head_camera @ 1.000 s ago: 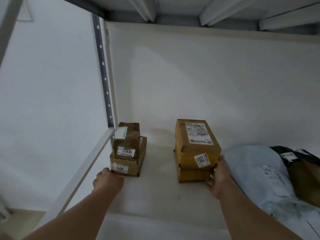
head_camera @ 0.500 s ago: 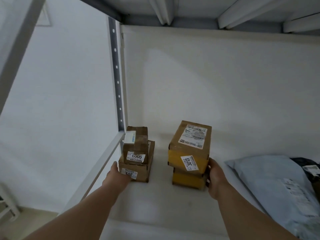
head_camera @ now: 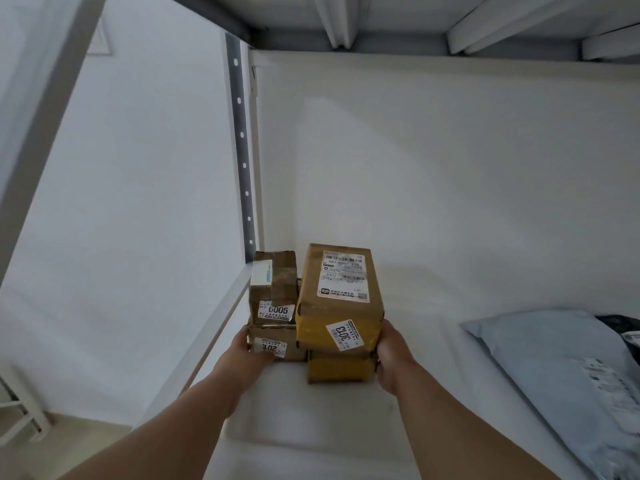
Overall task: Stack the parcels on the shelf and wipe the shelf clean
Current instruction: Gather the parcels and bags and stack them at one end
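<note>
Two stacks of cardboard parcels stand side by side at the left end of the white shelf (head_camera: 346,427). On the left, a small box marked 0005 (head_camera: 275,289) sits on a flat box marked 2013 (head_camera: 273,346). On the right, a yellow-taped box marked 3013 (head_camera: 341,299) rests on a smaller yellow box (head_camera: 341,370). My left hand (head_camera: 247,358) presses against the front left of the 2013 box. The right side of the right stack is held by my right hand (head_camera: 393,358), fingers curled around the 3013 box's lower edge.
A grey plastic mailer bag (head_camera: 561,372) lies on the shelf at the right, with a dark parcel (head_camera: 623,323) behind it. The perforated shelf upright (head_camera: 242,150) stands just behind the left stack. The shelf's side rail (head_camera: 214,327) runs along the left. The upper shelf is overhead.
The right stack has slid left until it touches the left stack. Both hands moved with the stacks, and the view shifted right to left so the mailer bag sits further right.
</note>
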A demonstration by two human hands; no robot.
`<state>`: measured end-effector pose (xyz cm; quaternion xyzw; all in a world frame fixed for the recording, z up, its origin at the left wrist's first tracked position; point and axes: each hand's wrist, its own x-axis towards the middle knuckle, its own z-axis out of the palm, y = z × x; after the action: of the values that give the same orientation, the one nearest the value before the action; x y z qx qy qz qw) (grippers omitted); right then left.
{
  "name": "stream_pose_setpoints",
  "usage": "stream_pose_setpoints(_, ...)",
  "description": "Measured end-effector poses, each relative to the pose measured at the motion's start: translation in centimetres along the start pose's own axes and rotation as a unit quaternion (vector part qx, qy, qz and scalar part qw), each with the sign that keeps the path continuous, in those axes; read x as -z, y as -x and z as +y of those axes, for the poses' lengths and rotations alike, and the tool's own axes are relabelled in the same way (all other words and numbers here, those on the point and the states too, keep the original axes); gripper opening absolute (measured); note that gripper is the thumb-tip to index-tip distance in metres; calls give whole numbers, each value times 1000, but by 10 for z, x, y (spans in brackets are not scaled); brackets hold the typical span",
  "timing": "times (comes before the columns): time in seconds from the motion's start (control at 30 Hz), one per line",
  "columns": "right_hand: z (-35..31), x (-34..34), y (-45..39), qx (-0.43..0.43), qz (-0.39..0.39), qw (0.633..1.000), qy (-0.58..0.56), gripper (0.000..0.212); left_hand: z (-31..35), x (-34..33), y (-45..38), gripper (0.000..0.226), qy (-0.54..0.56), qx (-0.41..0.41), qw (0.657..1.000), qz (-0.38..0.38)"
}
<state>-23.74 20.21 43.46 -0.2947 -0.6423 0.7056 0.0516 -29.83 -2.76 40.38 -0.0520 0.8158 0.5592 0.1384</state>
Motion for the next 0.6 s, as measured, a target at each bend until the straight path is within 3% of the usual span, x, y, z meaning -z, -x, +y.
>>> stream_pose_setpoints(0.2,8,-11,-14,19,104,994,41,21,-2,8,2,83,-48,27,998,19)
stream_pose_setpoints(0.33,0,-13,-2,47,173,981,76,16,-5,4,5,80,-73,18,997,-8)
stream_pose_setpoints(0.47,3,-6,-3,42,182,981,49,19,-5,5,16,92,-108,15,994,-1)
stream_pose_setpoints(0.6,19,10,1,39,170,984,41,33,6,9,25,93,-60,4,998,28)
